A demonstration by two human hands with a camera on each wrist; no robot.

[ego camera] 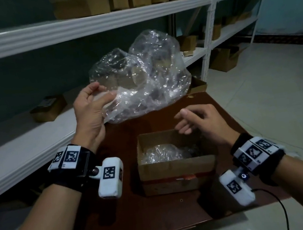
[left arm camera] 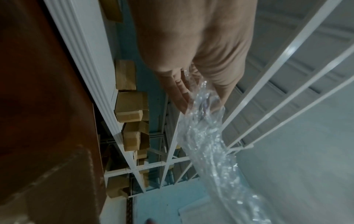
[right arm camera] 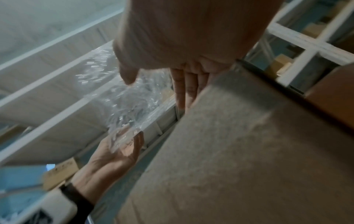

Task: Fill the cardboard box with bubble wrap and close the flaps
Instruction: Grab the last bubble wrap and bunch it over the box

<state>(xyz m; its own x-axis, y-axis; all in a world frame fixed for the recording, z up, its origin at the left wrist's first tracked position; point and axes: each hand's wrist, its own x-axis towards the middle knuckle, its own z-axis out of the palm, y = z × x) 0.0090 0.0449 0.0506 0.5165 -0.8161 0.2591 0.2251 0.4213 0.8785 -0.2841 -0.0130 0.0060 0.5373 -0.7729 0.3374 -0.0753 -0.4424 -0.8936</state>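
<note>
An open cardboard box (ego camera: 176, 167) stands on the dark brown table (ego camera: 142, 218), and a wad of bubble wrap (ego camera: 162, 153) lies inside it. My left hand (ego camera: 102, 93) pinches the edge of a large clear bubble wrap sheet (ego camera: 140, 73) and holds it up beyond the box, above the table's far edge. The left wrist view shows the sheet (left arm camera: 203, 130) running out between thumb and fingers (left arm camera: 182, 94). Over the box's far right corner hovers my right hand (ego camera: 184, 121), fingers relaxed and holding nothing. In the right wrist view its fingers (right arm camera: 186, 86) point past the box wall (right arm camera: 229, 151) toward the sheet (right arm camera: 126, 100).
White metal shelving (ego camera: 74, 27) runs along the left and back, carrying several small cardboard boxes (ego camera: 48, 108). More boxes (ego camera: 224, 58) sit on the tiled floor (ego camera: 270, 87) to the right. A black cable (ego camera: 277, 202) trails from my right wrist.
</note>
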